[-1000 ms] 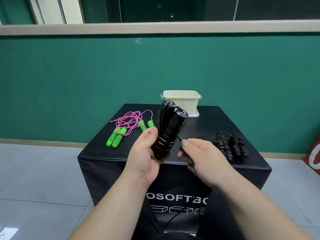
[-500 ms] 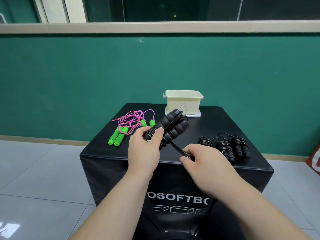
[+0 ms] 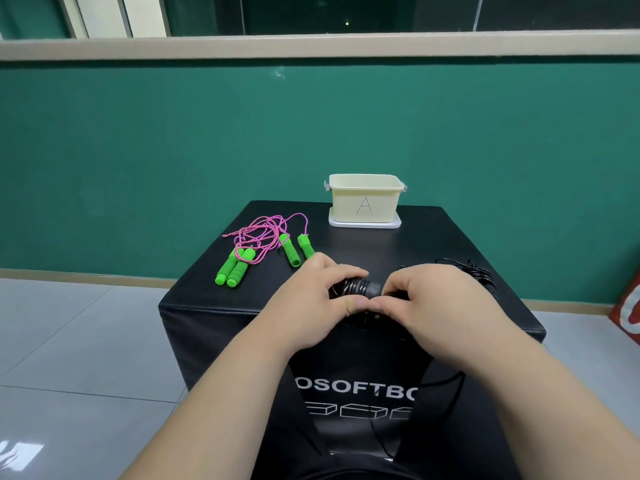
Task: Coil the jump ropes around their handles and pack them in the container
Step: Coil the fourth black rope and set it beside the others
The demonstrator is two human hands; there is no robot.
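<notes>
From the head view, a person stands at a black padded box (image 3: 214, 306) that serves as the surface, both bare forearms reaching in over its near edge. The left grip (image 3: 311, 299) is curled round the black jump rope (image 3: 360, 287), fingers over the top and the thumb pressed against the near side. The rope's ribbed handles lie crosswise, low over the front part of the surface, with cord wound round them. The right grip (image 3: 440, 306) is curled over the right end of the same bundle, thumb and forefinger pressed together on it right beside the left thumb. Only a short stretch of the handles shows between the two grips; the rest is hidden under the fingers. A loose length of black cord (image 3: 459, 379) hangs below the right wrist, down the front face of the box.

On the left half of the surface lie the green-handled jump ropes (image 3: 235, 268), their pink cords (image 3: 263, 230) tangled loose beside them. Behind the right grip, a heap of coiled black ropes (image 3: 479, 277) peeks out. At the far edge stands the cream container (image 3: 363, 199), open-topped and marked "A", sitting on a white lid (image 3: 363, 224), well apart from both grips.
</notes>
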